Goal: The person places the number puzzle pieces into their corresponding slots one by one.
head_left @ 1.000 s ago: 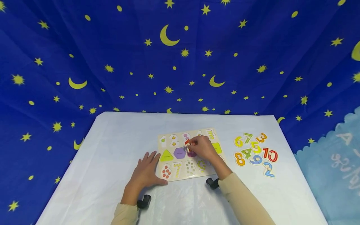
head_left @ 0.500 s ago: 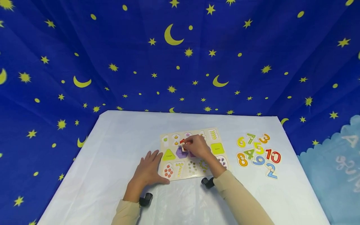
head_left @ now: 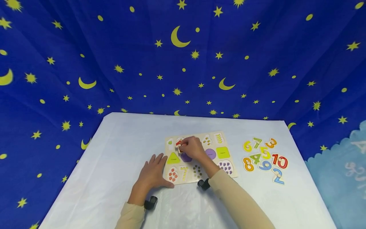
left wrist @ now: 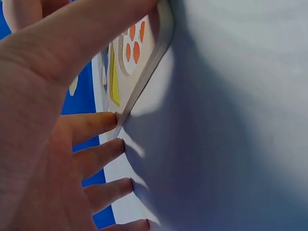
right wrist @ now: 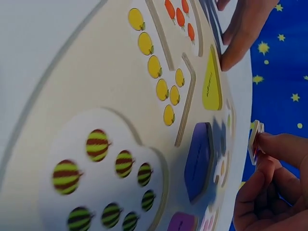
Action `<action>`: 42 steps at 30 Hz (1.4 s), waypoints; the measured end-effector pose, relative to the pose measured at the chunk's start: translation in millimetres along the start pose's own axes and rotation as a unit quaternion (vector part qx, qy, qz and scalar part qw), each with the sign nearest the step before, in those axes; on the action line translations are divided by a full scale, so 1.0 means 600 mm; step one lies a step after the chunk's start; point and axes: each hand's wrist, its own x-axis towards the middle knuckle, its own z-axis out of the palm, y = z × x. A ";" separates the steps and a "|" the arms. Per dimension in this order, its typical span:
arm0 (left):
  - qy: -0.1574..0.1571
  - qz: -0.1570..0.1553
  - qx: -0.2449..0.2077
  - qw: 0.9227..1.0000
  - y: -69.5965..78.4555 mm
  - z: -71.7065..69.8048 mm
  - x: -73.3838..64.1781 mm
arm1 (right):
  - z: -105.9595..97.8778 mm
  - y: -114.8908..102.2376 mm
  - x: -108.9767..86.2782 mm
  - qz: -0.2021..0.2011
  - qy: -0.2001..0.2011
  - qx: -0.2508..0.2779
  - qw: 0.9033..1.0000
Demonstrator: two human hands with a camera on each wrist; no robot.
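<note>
A wooden puzzle board (head_left: 188, 180) lies on the white table, its number-shaped recesses printed with fruit. My right hand (head_left: 195, 149) pinches a red number 1 puzzle piece (head_left: 179, 143) between thumb and fingertips. In the head view the piece overlaps the recesses at the board's upper left. The right wrist view catches the piece (right wrist: 255, 142) nearly edge-on, held above the board's surface. My left hand (head_left: 152, 171) lies along the board's left side with fingers spread. Its thumb touches the near left corner, and the index fingertip meets the board's edge in the left wrist view.
Right of the board lie several loose number pieces, among them a red 10 (head_left: 279, 161), a blue 2 (head_left: 278, 176) and an orange 8 (head_left: 248, 164). Shape pieces such as the yellow triangle (head_left: 173, 158) sit in the board's middle row. A blue starry cloth (head_left: 143, 47) hangs behind.
My right hand has moved left across the board with the red 1, from the middle towards the upper left. My left hand has stayed at the board's left edge. The head view has shifted slightly.
</note>
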 end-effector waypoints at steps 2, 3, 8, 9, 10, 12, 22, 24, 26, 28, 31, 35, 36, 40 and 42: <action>-0.001 0.001 -0.005 1.000 0.000 -0.003 -0.002 | 0.005 -0.006 0.006 0.004 -0.002 -0.007 1.000; -0.001 0.000 -0.008 1.000 0.000 -0.003 -0.004 | 0.007 -0.008 0.009 0.003 -0.002 -0.012 1.000; -0.006 -0.012 -0.007 1.000 -0.001 -0.003 -0.006 | 0.022 -0.016 0.021 -0.012 0.001 -0.024 1.000; -0.006 -0.014 -0.006 1.000 -0.001 -0.003 -0.006 | 0.025 -0.017 0.023 -0.013 0.004 -0.027 1.000; -0.006 -0.014 -0.005 1.000 -0.001 -0.003 -0.007 | 0.029 -0.018 0.023 -0.013 0.007 -0.029 0.999; -0.006 -0.013 -0.003 1.000 0.000 -0.004 -0.009 | 0.035 -0.018 0.023 -0.005 0.010 -0.033 0.999; -0.010 -0.018 -0.006 1.000 0.001 -0.004 -0.012 | 0.058 -0.020 0.034 -0.011 0.034 -0.048 0.998; -0.012 -0.018 -0.006 1.000 0.002 -0.004 -0.011 | 0.060 -0.023 0.037 -0.003 0.028 -0.046 0.999; -0.014 -0.020 0.000 1.000 0.002 -0.004 -0.011 | 0.062 -0.029 0.041 0.003 0.016 -0.039 0.999; -0.013 -0.020 0.007 1.000 0.002 -0.005 -0.010 | 0.062 -0.034 0.043 0.010 0.008 -0.031 0.999; -0.009 -0.017 0.014 1.000 0.002 -0.004 -0.008 | 0.063 -0.036 0.047 0.023 0.012 -0.028 0.999; -0.008 -0.015 0.014 1.000 0.003 -0.005 -0.007 | 0.066 -0.034 0.053 0.043 0.015 -0.041 0.998; -0.009 -0.015 0.014 1.000 0.003 -0.005 -0.008 | 0.067 -0.034 0.054 0.048 0.013 -0.044 0.998; -0.012 -0.017 0.014 1.000 0.005 -0.004 -0.010 | 0.069 -0.032 0.057 0.053 0.012 -0.060 0.997; -0.011 -0.016 0.014 1.000 0.006 -0.004 -0.011 | 0.070 -0.032 0.058 0.052 0.013 -0.061 0.997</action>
